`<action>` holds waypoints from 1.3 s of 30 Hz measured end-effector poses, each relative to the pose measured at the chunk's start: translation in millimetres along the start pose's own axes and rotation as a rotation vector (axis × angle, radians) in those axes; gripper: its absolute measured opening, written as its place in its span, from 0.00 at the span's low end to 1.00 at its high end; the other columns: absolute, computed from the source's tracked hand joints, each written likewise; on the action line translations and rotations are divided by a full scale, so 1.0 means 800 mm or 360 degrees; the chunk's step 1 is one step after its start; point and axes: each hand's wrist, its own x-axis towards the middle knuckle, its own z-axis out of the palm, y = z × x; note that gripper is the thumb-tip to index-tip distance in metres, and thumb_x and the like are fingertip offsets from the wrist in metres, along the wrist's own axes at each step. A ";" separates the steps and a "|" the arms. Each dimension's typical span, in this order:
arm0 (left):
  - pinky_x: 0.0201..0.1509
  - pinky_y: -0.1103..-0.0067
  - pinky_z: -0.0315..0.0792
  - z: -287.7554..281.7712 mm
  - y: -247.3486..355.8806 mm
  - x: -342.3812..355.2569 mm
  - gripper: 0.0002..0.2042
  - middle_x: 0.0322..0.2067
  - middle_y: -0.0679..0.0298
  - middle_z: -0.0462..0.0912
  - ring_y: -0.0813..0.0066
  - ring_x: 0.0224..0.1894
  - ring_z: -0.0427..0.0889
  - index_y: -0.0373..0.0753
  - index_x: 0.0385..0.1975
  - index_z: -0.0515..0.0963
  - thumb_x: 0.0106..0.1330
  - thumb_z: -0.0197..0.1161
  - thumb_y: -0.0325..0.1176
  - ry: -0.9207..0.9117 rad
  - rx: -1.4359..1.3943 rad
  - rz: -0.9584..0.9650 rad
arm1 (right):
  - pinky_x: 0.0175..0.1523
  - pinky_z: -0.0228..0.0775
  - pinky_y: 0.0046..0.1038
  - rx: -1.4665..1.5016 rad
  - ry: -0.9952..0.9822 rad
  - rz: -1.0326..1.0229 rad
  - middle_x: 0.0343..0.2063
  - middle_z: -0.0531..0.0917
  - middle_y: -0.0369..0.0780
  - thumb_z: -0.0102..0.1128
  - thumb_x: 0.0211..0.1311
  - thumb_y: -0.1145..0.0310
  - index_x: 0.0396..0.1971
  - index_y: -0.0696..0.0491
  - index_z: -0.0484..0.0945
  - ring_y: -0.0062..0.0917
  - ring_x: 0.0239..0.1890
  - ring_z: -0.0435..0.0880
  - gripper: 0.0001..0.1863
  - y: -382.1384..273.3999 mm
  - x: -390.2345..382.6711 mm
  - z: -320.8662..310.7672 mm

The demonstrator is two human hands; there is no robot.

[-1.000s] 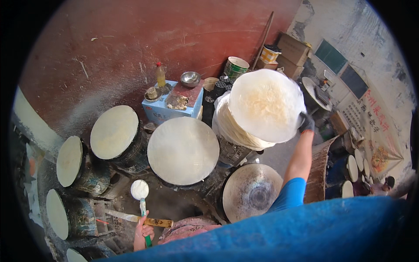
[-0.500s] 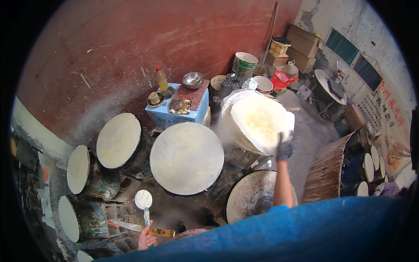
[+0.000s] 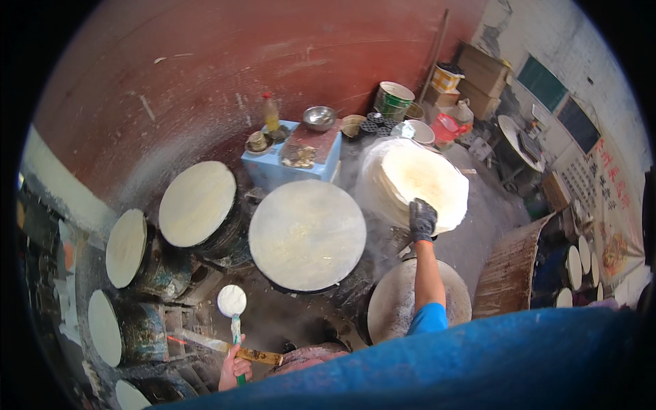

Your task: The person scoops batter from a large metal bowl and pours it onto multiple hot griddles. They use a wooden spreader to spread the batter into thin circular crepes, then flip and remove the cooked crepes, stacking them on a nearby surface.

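Note:
My left hand (image 3: 234,367) is closed round the green-and-white handle of a ladle (image 3: 232,301), its round bowl full of white batter. The same hand holds a long flat spatula (image 3: 258,356) with a wooden handle, lying crosswise to the ladle. My right hand (image 3: 423,219), in a dark glove, lies at the near edge of a stack of thin round pancakes (image 3: 427,174), fingers stretched over the rim. Nearest my left hand's ladle is a round griddle (image 3: 307,236) covered with a pale sheet of batter. Below my right forearm sits a bare, brown-stained griddle (image 3: 396,301).
More batter-covered griddles (image 3: 198,205) on drum stoves curve along the left. Behind stands a blue box (image 3: 266,167) with a metal bowl (image 3: 319,118) and an oil bottle (image 3: 270,113). Buckets (image 3: 394,100) stand by the red wall. A tall brown-stained panel (image 3: 509,266) rises at right.
The pancake that hung over the stack's near right edge now lies flatter on it. My right hand has shifted left. The view has turned slightly; my left hand keeps its hold.

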 end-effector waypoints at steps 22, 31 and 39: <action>0.08 0.89 0.48 -0.187 -0.156 -0.121 0.07 0.11 0.76 0.52 0.88 0.10 0.52 0.52 0.32 0.63 0.66 0.56 0.38 -0.0351 -0.0403 0.1851 | 0.27 0.69 0.29 0.1488 -0.2522 -0.2112 0.23 0.79 0.40 0.66 0.51 0.60 0.46 0.56 0.74 0.27 0.21 0.77 0.23 -0.574 -0.505 -0.224; 0.08 0.91 0.52 -0.398 -0.399 -0.345 0.08 0.16 0.70 0.60 0.87 0.12 0.57 0.53 0.46 0.63 0.69 0.48 0.36 -0.0118 -0.0295 0.2897 | 0.27 0.69 0.31 0.1377 -0.1851 -0.2828 0.18 0.79 0.41 0.60 0.54 0.54 0.31 0.55 0.78 0.30 0.19 0.77 0.18 -0.734 -0.691 -0.340; 0.10 0.83 0.57 -0.734 -0.395 -0.506 0.08 0.14 0.64 0.66 0.79 0.10 0.61 0.40 0.38 0.66 0.62 0.55 0.29 0.1133 -0.0940 0.2337 | 0.34 0.71 0.40 0.1022 -0.0705 -0.3920 0.22 0.80 0.46 0.58 0.49 0.50 0.21 0.52 0.78 0.41 0.28 0.80 0.18 -0.788 -1.021 -0.565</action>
